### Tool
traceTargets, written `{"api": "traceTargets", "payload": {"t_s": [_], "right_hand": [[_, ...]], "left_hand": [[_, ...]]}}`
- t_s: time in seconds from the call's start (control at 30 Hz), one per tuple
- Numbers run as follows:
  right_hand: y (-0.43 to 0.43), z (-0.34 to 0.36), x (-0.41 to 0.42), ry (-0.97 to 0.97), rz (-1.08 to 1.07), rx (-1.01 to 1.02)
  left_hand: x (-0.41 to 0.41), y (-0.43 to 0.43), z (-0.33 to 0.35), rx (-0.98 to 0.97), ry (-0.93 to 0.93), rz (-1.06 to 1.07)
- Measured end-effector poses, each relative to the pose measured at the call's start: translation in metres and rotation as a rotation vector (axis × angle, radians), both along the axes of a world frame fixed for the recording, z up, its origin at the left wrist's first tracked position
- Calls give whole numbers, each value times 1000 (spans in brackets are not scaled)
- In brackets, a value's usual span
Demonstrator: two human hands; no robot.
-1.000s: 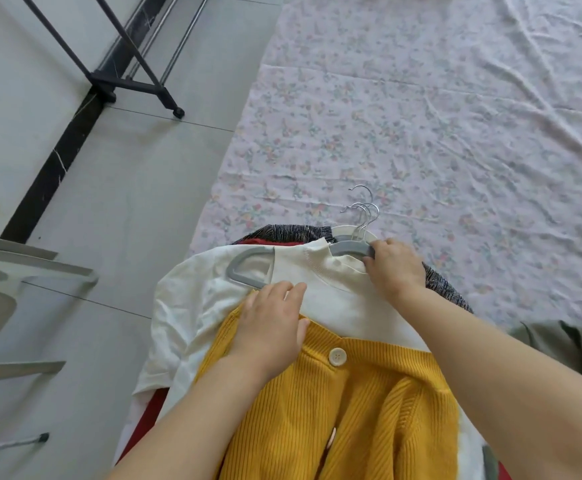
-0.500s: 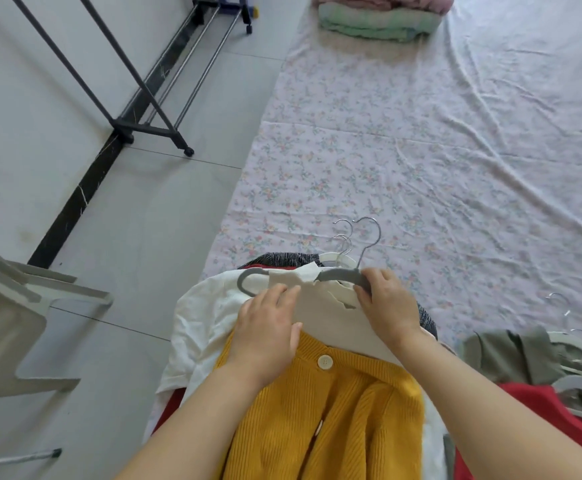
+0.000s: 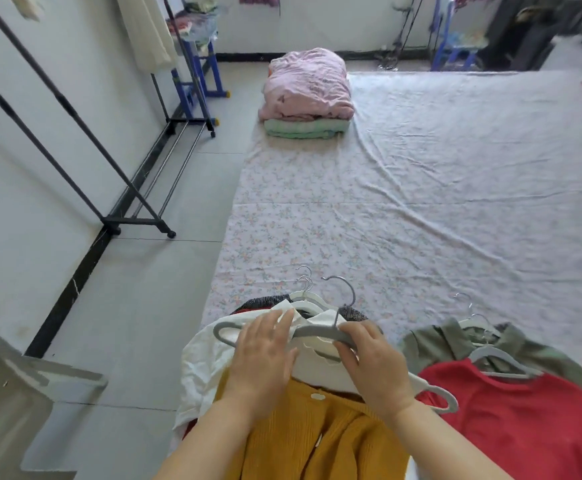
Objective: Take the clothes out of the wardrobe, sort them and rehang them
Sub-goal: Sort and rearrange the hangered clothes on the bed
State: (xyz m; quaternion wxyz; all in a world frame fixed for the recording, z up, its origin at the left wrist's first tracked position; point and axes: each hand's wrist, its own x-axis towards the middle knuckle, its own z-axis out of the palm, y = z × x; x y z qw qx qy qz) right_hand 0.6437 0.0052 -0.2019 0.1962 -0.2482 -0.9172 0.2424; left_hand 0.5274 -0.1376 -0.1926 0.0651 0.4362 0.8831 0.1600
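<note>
We log right hand (image 3: 374,363) gripping grey hanger (image 3: 226,330), left hand (image 3: 265,353) flat on white top (image 3: 201,362), red top (image 3: 525,417) alongside, underlayers hidden.

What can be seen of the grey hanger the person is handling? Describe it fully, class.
The grey hanger looks matte, with a thin metal hook curving upward. It lies across the white top, its left shoulder loop bare beside the collar. The right hand grips it just below the hook; the left hand rests flat over its left arm.
</note>
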Motion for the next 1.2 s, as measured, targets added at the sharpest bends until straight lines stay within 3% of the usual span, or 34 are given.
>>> {"api": "traceTargets", "payload": {"t_s": [0.23,0.4,0.87,1.2], "right_hand": [[-43,63,87,162,-302,90],[-82,93,179,200,-490,95],[-131,143,469,209,-1010,343],[-105,163,698,136,-1066,521]], "left_hand": [[52,-16,32,361,74,-319],[118,-17,55,456,56,-523],[385,21,116,543,0,-1062],[619,61,119,434,-112,-1133]]}}
